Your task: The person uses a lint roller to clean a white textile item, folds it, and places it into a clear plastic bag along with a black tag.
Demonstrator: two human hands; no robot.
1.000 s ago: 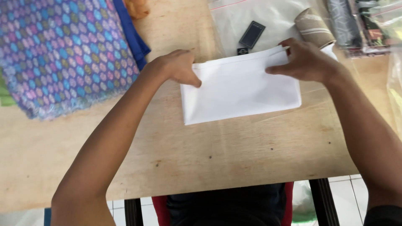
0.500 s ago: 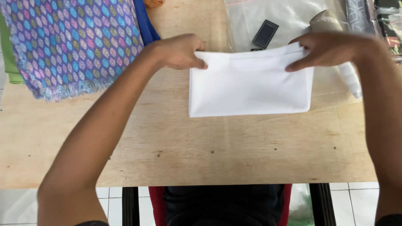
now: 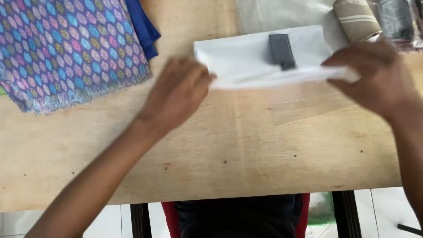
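Right now you hold the folded white cloth by its near edge over the far side of the pale wooden table, your left hand pinching the left end and your right hand closed on the right end. You look mid-fold, the cloth blurred. Next, keep both ends level beside the purple patterned fabric.

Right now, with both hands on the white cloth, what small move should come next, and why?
Probably lower the near edge flat and smooth it. The left hand and right hand each pinch an end of the white cloth, whose near edge looks lifted and blurred above the wooden table. A small dark tag seems to lie on or under the cloth; which, I cannot tell.
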